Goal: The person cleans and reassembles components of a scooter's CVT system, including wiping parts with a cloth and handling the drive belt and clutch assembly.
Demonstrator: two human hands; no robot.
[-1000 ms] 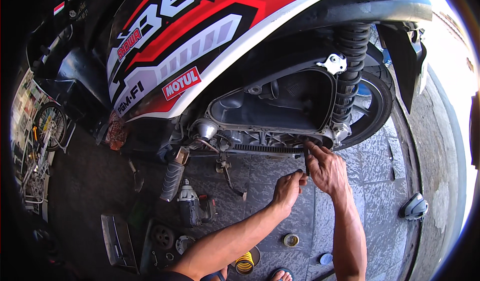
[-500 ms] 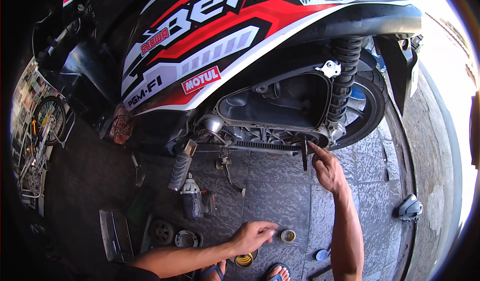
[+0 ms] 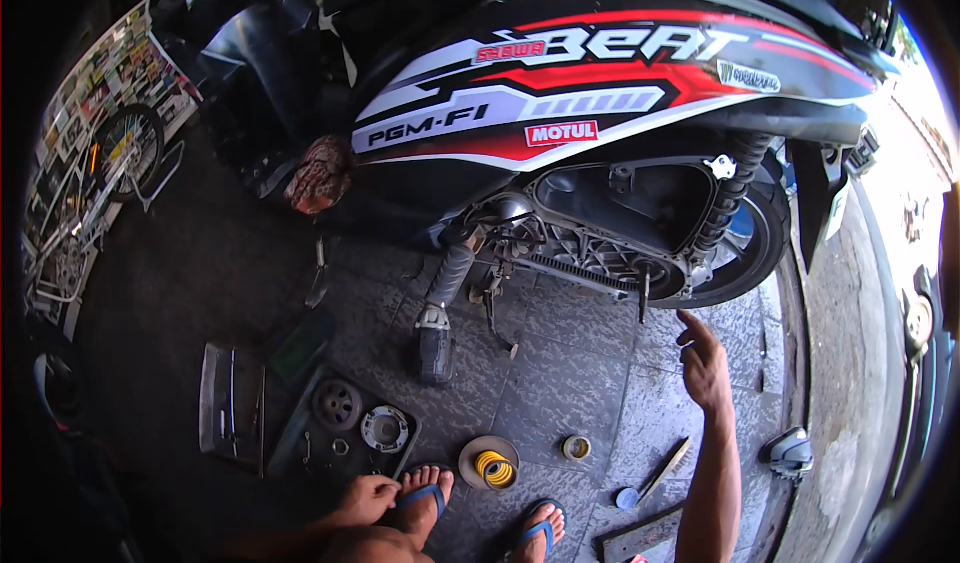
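While the left hand [image 3: 365, 498] rests open near the feet, the right hand [image 3: 705, 368] hangs open and empty, just below the thin black upright tool [image 3: 643, 298] on the scooter's open engine [image 3: 600, 263].

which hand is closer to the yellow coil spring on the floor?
Left. The left hand sits low by the person's foot, just left of the yellow coil spring. The right hand is raised farther off to the spring's upper right, nearer the scooter's open drive case.
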